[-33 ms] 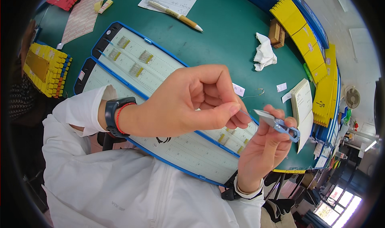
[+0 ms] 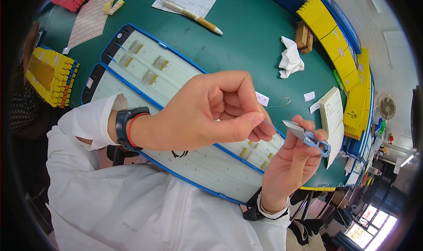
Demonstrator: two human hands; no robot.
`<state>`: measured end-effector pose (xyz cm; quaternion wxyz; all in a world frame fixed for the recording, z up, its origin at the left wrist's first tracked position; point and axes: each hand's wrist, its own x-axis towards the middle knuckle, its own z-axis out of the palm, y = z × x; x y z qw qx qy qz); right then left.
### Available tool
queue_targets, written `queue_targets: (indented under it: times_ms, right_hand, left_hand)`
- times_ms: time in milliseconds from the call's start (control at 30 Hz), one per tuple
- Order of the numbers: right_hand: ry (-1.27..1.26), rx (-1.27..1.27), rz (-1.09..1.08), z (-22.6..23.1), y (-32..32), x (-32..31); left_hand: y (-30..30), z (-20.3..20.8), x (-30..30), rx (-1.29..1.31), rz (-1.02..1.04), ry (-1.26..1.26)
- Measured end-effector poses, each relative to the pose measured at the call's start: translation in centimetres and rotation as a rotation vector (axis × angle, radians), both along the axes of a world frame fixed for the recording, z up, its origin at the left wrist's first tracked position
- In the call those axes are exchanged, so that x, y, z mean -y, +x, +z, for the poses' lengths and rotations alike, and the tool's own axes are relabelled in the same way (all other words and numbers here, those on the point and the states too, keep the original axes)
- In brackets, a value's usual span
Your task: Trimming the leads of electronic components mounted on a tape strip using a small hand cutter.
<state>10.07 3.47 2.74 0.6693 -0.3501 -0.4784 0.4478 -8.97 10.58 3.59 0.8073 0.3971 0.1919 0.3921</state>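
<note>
My left hand (image 2: 224, 110) is closed in a pinch, thumb against forefinger, on a thin line (image 2: 274, 126). A small gold hook (image 2: 287, 101) shows at the end of a fine line just beyond the fingertips. To its right my right hand (image 2: 293, 167) grips small scissors (image 2: 308, 139) with light blue handles. Their pointed blades face the left hand's fingertips, a small gap from them. Under both hands lies an open blue-edged rig case (image 2: 211, 171) with pale printed boards. Bundles of hooks (image 2: 160, 62) sit in rows on it; the left hand hides part of the case.
On the green table (image 2: 246, 39) lie a pen (image 2: 194, 17) on a written sheet, a crumpled tissue (image 2: 291, 59), wooden blocks (image 2: 304, 37) and a notebook (image 2: 331, 114). Yellow folders (image 2: 328, 35) line the far right edge; yellow stacked boards (image 2: 50, 76) stand at left.
My right hand and the scissors have shifted slightly to the right, away from the left fingertips. The left hand stays almost still.
</note>
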Motion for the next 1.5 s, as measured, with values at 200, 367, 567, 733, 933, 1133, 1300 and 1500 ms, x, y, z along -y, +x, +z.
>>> queue_targets:
  times_ms: [200,367,567,733,933,1133,1300,1500]
  right_hand:
    - [-0.028,-0.026,-0.187,1.5,-1.5,-0.2]
    - [0.167,-0.008,-0.067,1.4,-0.4,0.1]
    - [-0.062,0.656,-0.059,2.0,-1.2,0.0]
    - [-0.034,0.583,-0.125,1.6,-1.4,-0.2]
    - [-0.110,0.422,-0.141,1.8,-1.4,-0.2]
    - [-0.117,0.422,-0.131,1.6,-1.4,-0.2]
    - [-0.138,0.450,-0.122,1.6,-1.2,-0.2]
    - [-0.190,0.429,-0.130,1.6,-1.3,0.1]
  left_hand:
    - [0.0,0.0,-0.1,-0.004,0.000,0.003]
    - [-0.2,0.6,-0.1,-0.133,-0.021,0.060]
    - [-0.2,0.3,-0.1,-0.199,-0.038,0.131]
    - [-0.3,0.5,-0.2,-0.201,-0.089,0.124]
    - [0.0,-0.2,-0.2,-0.067,-0.068,0.014]
    - [-0.3,0.3,-0.4,-0.177,-0.132,0.111]
    - [-0.3,0.2,-0.3,-0.197,-0.132,0.143]
    - [-0.3,0.1,-0.1,-0.186,-0.081,0.212]
